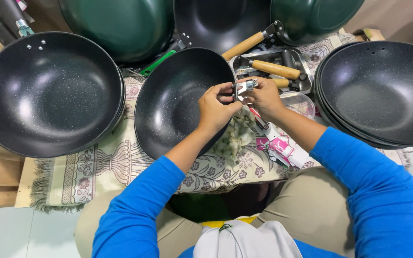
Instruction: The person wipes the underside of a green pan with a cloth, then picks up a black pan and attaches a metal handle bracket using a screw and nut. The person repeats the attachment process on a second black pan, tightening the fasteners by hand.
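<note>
While the black wok (178, 102) is leaning on the patterned mat (106, 167), the left hand (214, 110) is pinching its rim and the right hand (264, 98) is gripping a metal bracket (248, 86) against it.

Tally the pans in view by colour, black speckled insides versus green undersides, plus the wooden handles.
Black speckled pans, counting each stack once: 4 (left, middle under the hands, top, right stack)
Green upturned pans: 2 ()
Wooden handles: 3 ()
Total: 9
</note>
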